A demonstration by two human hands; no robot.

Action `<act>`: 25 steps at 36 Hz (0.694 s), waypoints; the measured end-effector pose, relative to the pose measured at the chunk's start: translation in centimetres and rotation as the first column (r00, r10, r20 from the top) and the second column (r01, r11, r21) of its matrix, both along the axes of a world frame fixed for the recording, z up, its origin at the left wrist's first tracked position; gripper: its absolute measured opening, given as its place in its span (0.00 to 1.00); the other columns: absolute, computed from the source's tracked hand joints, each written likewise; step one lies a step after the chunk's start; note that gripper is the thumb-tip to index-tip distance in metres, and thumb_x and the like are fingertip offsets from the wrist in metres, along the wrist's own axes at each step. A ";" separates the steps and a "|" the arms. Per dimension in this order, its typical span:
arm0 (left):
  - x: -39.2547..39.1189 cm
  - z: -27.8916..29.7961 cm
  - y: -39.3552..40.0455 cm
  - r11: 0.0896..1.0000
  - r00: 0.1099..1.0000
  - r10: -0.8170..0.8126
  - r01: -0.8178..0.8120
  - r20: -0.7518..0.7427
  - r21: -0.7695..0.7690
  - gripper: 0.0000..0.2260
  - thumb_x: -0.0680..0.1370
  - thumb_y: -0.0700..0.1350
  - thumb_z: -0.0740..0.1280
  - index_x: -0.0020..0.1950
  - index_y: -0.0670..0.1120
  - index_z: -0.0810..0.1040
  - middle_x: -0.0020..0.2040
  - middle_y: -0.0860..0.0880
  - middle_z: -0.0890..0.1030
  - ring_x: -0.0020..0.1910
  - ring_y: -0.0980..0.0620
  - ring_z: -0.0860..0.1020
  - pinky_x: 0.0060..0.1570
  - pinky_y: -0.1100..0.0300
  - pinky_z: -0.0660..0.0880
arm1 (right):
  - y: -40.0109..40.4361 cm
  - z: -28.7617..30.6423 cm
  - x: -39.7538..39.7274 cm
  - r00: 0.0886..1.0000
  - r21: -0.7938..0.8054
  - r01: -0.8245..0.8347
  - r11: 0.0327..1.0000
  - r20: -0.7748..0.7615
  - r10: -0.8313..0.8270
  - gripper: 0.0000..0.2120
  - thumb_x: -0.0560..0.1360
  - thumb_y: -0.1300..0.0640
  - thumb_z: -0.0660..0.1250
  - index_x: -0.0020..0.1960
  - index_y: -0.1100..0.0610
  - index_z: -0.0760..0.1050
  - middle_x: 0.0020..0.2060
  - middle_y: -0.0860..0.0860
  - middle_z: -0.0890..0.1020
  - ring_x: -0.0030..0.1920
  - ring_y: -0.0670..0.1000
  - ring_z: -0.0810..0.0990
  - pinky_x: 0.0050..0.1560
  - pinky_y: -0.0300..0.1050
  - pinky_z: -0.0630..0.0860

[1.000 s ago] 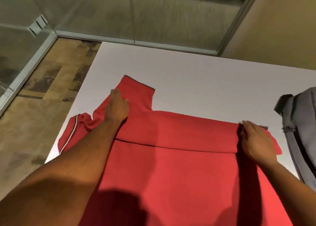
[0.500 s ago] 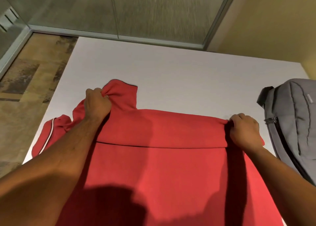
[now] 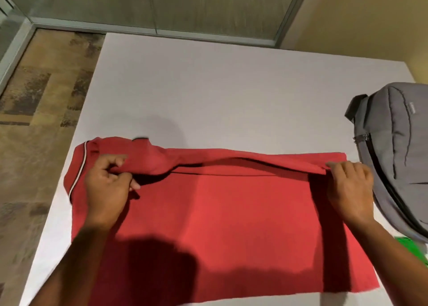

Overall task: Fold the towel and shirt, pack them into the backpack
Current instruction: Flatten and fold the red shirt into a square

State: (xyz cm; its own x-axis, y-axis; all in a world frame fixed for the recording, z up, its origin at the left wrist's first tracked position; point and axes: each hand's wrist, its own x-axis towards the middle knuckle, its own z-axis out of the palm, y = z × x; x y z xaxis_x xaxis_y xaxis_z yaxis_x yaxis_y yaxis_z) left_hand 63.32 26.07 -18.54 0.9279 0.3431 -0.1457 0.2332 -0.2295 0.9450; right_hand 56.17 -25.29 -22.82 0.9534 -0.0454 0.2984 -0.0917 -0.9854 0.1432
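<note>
Drawing the shirt [image 3: 208, 213] fold nearer: my left hand [image 3: 108, 190] and right hand [image 3: 349, 187], flat a second ago, now pinch its folded edge; backpack [image 3: 398, 157] waits at the bench's [image 3: 208, 92] right edge.

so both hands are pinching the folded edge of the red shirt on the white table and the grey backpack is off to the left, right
Not quite: the backpack lies to the right, beside the right hand, as the head view shows. The rest holds: the left hand and the right hand each pinch the folded edge of the red shirt on the white table.
</note>
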 end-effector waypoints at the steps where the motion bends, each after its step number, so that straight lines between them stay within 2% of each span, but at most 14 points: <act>1: -1.0 -0.4 0.4 1.000 1.000 -0.019 0.019 -0.008 0.000 0.15 0.73 0.21 0.60 0.52 0.37 0.72 0.44 0.41 0.81 0.23 0.51 0.77 0.25 0.61 0.76 | 0.1 -0.2 -0.9 1.000 -0.003 -0.001 1.000 -0.020 0.001 0.16 0.71 0.64 0.61 0.57 0.62 0.79 0.43 0.59 0.76 0.48 0.65 0.74 0.56 0.61 0.67; 3: -2.4 -1.5 1.4 0.998 0.997 -0.061 0.061 -0.040 0.000 0.16 0.72 0.19 0.59 0.51 0.38 0.70 0.48 0.43 0.81 0.22 0.52 0.75 0.25 0.58 0.76 | 0.3 -0.8 -2.2 0.998 -0.021 0.001 1.000 -0.057 -0.002 0.12 0.70 0.63 0.64 0.53 0.61 0.79 0.42 0.58 0.75 0.47 0.63 0.72 0.54 0.60 0.67; 5: -3.3 -2.5 2.2 0.992 0.988 -0.119 0.121 -0.095 0.020 0.20 0.72 0.19 0.59 0.52 0.43 0.71 0.50 0.40 0.81 0.24 0.49 0.74 0.25 0.58 0.75 | 0.5 -1.3 -2.9 0.996 -0.030 0.016 0.999 -0.085 -0.018 0.08 0.71 0.63 0.65 0.49 0.61 0.78 0.42 0.58 0.75 0.46 0.62 0.70 0.54 0.60 0.67; 7: -3.7 -3.0 2.7 0.978 0.971 -0.186 0.198 -0.150 0.067 0.24 0.72 0.21 0.63 0.58 0.48 0.72 0.51 0.39 0.80 0.28 0.47 0.72 0.28 0.61 0.74 | 0.6 -1.8 -3.3 0.993 -0.026 0.052 0.998 -0.108 -0.054 0.07 0.72 0.62 0.65 0.49 0.60 0.78 0.43 0.58 0.75 0.47 0.62 0.71 0.55 0.60 0.67; 8: -3.8 -3.2 2.9 0.963 0.960 -0.220 0.242 -0.173 0.116 0.27 0.72 0.23 0.65 0.62 0.50 0.72 0.51 0.40 0.80 0.29 0.49 0.71 0.30 0.64 0.72 | 0.8 -1.9 -3.4 0.990 -0.021 0.078 0.997 -0.116 -0.079 0.07 0.73 0.61 0.65 0.50 0.60 0.78 0.44 0.58 0.76 0.47 0.63 0.71 0.55 0.60 0.67; 10: -3.8 -3.4 3.1 0.906 0.933 -0.286 0.338 -0.219 0.255 0.33 0.72 0.30 0.72 0.70 0.56 0.70 0.51 0.47 0.79 0.31 0.55 0.72 0.38 0.63 0.73 | 1.1 -2.1 -3.6 0.982 -0.006 0.138 0.990 -0.133 -0.137 0.09 0.73 0.60 0.63 0.51 0.59 0.78 0.45 0.58 0.77 0.48 0.63 0.73 0.55 0.59 0.67; 12: -3.7 -3.4 3.2 0.819 0.902 -0.345 0.424 -0.259 0.387 0.38 0.72 0.41 0.77 0.76 0.62 0.66 0.54 0.54 0.78 0.42 0.57 0.76 0.49 0.57 0.74 | 1.3 -2.1 -3.6 0.966 0.000 0.202 0.979 -0.163 -0.199 0.11 0.72 0.60 0.61 0.52 0.59 0.77 0.46 0.59 0.78 0.48 0.64 0.73 0.55 0.59 0.67; 14: -3.6 -3.2 3.0 0.733 0.871 -0.398 0.490 -0.286 0.472 0.39 0.72 0.49 0.78 0.78 0.65 0.63 0.56 0.57 0.75 0.50 0.55 0.77 0.53 0.52 0.75 | 1.5 -2.1 -3.6 0.945 -0.008 0.262 0.965 -0.201 -0.258 0.14 0.71 0.59 0.60 0.53 0.60 0.78 0.47 0.60 0.78 0.49 0.64 0.74 0.53 0.59 0.68; 16: -3.5 -3.4 2.8 0.654 0.857 -0.430 0.513 -0.285 0.555 0.31 0.74 0.48 0.77 0.75 0.59 0.71 0.55 0.53 0.77 0.52 0.49 0.79 0.52 0.48 0.77 | 1.8 -1.9 -3.5 0.927 -0.014 0.297 0.955 -0.236 -0.292 0.16 0.70 0.59 0.58 0.54 0.60 0.78 0.48 0.61 0.79 0.49 0.65 0.75 0.51 0.59 0.68; 18: -3.3 -3.4 3.0 0.615 0.871 -0.433 0.475 -0.234 0.630 0.19 0.76 0.43 0.74 0.66 0.51 0.79 0.53 0.48 0.78 0.54 0.41 0.80 0.51 0.44 0.77 | 2.1 -1.5 -3.2 0.920 -0.003 0.313 0.950 -0.249 -0.304 0.19 0.70 0.60 0.57 0.55 0.62 0.80 0.49 0.62 0.79 0.49 0.66 0.76 0.50 0.60 0.69; 21: -3.9 -2.6 3.6 0.645 0.902 -0.428 0.341 -0.046 0.684 0.10 0.75 0.36 0.70 0.56 0.45 0.82 0.51 0.45 0.76 0.53 0.38 0.77 0.53 0.44 0.74 | 2.3 -0.3 -2.9 0.935 0.053 0.316 0.947 -0.185 -0.301 0.21 0.69 0.62 0.57 0.58 0.62 0.81 0.50 0.63 0.81 0.48 0.67 0.77 0.49 0.61 0.70; 23: -5.0 -1.1 4.0 0.654 0.898 -0.435 0.259 0.073 0.711 0.09 0.71 0.36 0.66 0.49 0.41 0.81 0.53 0.44 0.76 0.54 0.39 0.75 0.56 0.46 0.70 | 2.0 0.3 -3.3 0.950 0.095 0.304 0.948 -0.109 -0.293 0.22 0.70 0.63 0.58 0.61 0.63 0.80 0.52 0.63 0.81 0.50 0.68 0.77 0.51 0.61 0.69; 25: -6.8 0.0 4.6 0.666 0.858 -0.494 0.271 0.139 0.695 0.09 0.67 0.35 0.64 0.45 0.39 0.80 0.57 0.43 0.79 0.58 0.40 0.76 0.59 0.49 0.67 | 1.7 0.6 -4.3 0.954 0.126 0.300 0.946 -0.046 -0.296 0.23 0.70 0.64 0.59 0.63 0.62 0.79 0.55 0.63 0.81 0.53 0.67 0.76 0.54 0.60 0.68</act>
State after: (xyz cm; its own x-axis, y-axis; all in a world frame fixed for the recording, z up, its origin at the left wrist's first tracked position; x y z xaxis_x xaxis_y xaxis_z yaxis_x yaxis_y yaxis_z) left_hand 56.54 30.64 -18.54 0.9530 -0.1482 0.2641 -0.2734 -0.7961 0.5399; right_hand 51.84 -23.57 -22.19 0.8976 -0.3654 0.2464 -0.3822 -0.9238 0.0223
